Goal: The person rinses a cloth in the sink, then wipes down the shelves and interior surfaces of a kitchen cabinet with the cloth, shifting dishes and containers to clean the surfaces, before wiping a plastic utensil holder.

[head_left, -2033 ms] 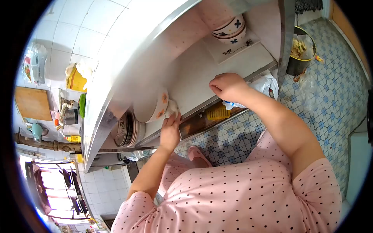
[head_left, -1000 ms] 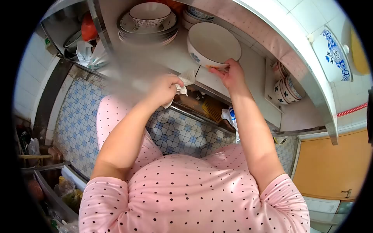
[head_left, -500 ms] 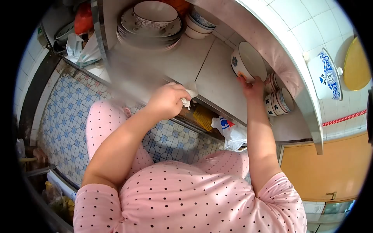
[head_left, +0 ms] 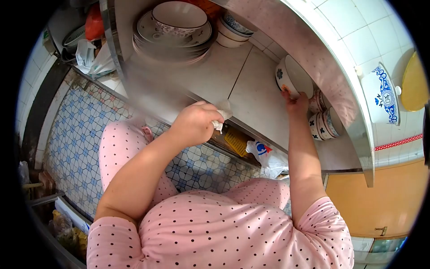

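Observation:
My left hand (head_left: 195, 124) is closed around a crumpled white cloth (head_left: 219, 122) at the front edge of a cabinet shelf (head_left: 251, 96). Part of the cloth is hidden by the fingers. Further right, my right hand (head_left: 297, 102) grips the lower rim of a white bowl (head_left: 294, 78) with dark and orange flowers. That bowl is tipped on its side, its opening facing right. Close to the right wrist are stacked patterned bowls (head_left: 323, 125).
A stack of plates (head_left: 172, 47) carries a large bowl (head_left: 179, 15), with more bowls (head_left: 232, 33) behind. A yellow basket (head_left: 236, 140) and a white plastic bag (head_left: 268, 157) sit below the shelf edge. A blurred panel (head_left: 152, 92) stands at the left.
The view has shifted slightly, so the shelf and bowls appear a little lower and further right. Both hands keep their holds, with little visible movement against the shelf.

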`<state>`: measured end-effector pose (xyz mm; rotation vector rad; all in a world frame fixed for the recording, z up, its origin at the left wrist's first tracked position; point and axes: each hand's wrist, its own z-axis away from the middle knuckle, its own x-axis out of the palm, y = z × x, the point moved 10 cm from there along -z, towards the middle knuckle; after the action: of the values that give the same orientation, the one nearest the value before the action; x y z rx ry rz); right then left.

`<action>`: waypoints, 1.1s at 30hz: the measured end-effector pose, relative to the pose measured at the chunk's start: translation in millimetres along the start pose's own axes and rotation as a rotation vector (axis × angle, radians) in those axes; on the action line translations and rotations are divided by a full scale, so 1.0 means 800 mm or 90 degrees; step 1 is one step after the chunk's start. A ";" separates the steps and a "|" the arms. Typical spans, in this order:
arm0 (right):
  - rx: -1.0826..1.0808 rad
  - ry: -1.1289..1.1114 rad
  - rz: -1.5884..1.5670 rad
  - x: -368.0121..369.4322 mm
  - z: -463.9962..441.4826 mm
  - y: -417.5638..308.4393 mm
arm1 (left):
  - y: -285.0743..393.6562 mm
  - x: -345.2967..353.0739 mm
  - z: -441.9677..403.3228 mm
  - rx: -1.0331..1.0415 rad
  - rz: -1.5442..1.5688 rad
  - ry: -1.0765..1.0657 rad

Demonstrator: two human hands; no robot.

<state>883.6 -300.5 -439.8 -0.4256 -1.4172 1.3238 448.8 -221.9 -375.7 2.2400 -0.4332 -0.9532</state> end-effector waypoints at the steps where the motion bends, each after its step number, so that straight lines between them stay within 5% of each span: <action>1: 0.020 0.005 0.004 -0.007 -0.011 0.000 | 0.001 -0.001 0.000 0.005 0.000 0.004; 13: -0.032 0.005 0.046 0.008 0.023 -0.017 | 0.003 -0.011 0.005 -0.006 -0.015 0.018; 22: -0.036 0.021 0.049 0.011 0.067 -0.016 | -0.042 -0.050 0.075 -0.235 0.133 0.100; 26: -0.057 -0.250 0.104 0.071 0.194 0.023 | -0.039 -0.076 0.086 -0.283 0.178 0.163; 30: 0.345 -0.512 0.143 0.147 0.382 0.173 | -0.017 -0.077 0.057 -0.302 0.194 0.116; 33: 0.510 -0.521 -0.141 0.189 0.455 0.206 | 0.039 -0.053 0.025 -0.016 0.116 0.011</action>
<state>456.1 -295.7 -433.5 0.8666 -1.3401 1.8240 403.8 -231.1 -343.1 2.1428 -0.6023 -0.8393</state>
